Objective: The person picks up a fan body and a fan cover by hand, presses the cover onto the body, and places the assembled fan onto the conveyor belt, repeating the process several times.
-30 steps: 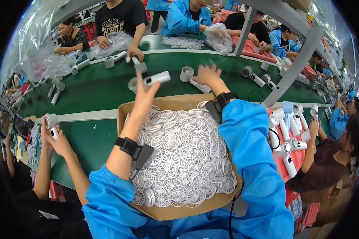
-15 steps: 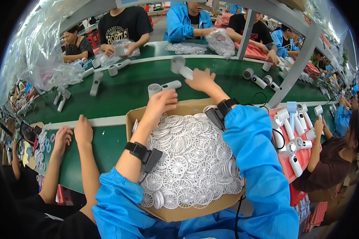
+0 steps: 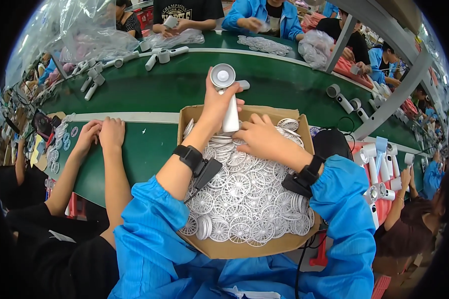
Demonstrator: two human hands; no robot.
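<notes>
Fan overlaps box rim near white spoked discs.

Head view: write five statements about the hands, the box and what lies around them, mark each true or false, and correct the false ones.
1. The left hand holds a white handheld fan. True.
2. The fan's round head is below its handle in the picture. False: the round head is above it.
3. White spoked discs are heaped in the cardboard box. True.
4. The right hand is over the pink tray. False: the right hand is over the discs, inside the box's outline.
5. The wearer's sleeves are black. False: the sleeves are blue.
</notes>
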